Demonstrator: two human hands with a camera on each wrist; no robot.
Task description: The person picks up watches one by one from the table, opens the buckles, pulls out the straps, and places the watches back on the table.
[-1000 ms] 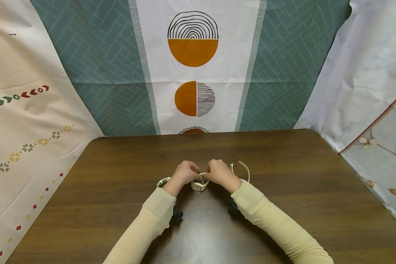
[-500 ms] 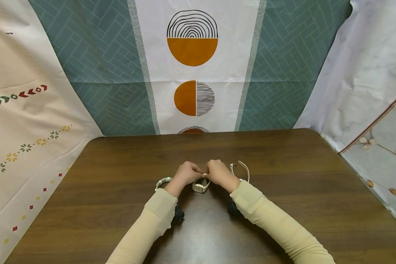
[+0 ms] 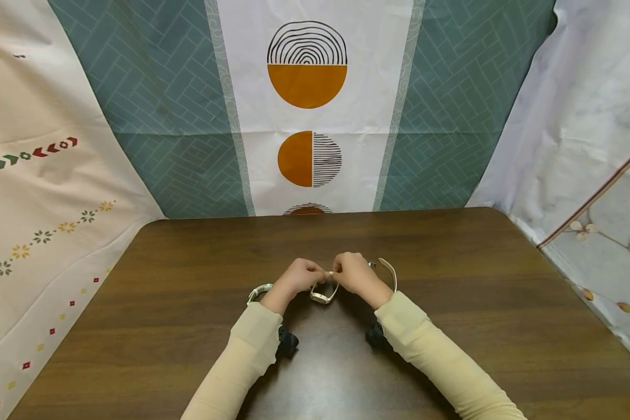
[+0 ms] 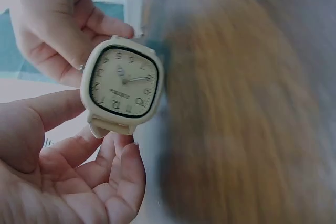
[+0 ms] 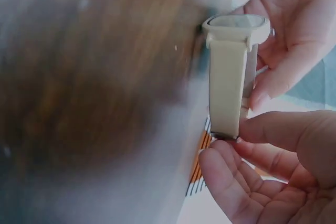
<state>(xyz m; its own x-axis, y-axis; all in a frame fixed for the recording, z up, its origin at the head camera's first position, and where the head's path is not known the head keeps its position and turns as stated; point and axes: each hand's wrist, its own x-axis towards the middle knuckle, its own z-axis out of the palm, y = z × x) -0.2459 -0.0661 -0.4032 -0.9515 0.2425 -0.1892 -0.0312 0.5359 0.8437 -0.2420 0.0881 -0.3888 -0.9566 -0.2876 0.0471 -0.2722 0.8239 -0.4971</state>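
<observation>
A cream wristwatch is held between both hands near the middle of the table, its strap bent into a loop. The left hand and the right hand pinch the strap with fingertips close together. In the left wrist view the squarish watch face has black numerals. The right wrist view shows the cream strap hanging down from the case, its lower end between the right thumb and fingers. Fingers hide part of the strap's joined ends.
A second pale watch lies beside the left wrist. Behind the right wrist lies another, partly hidden, with its light strap standing up in a curve. The brown wooden table ends at a patterned cloth backdrop.
Both hands stay on the watch strap and have shifted slightly right. The watch face has tilted upward, so less of its dial shows in the head view.
</observation>
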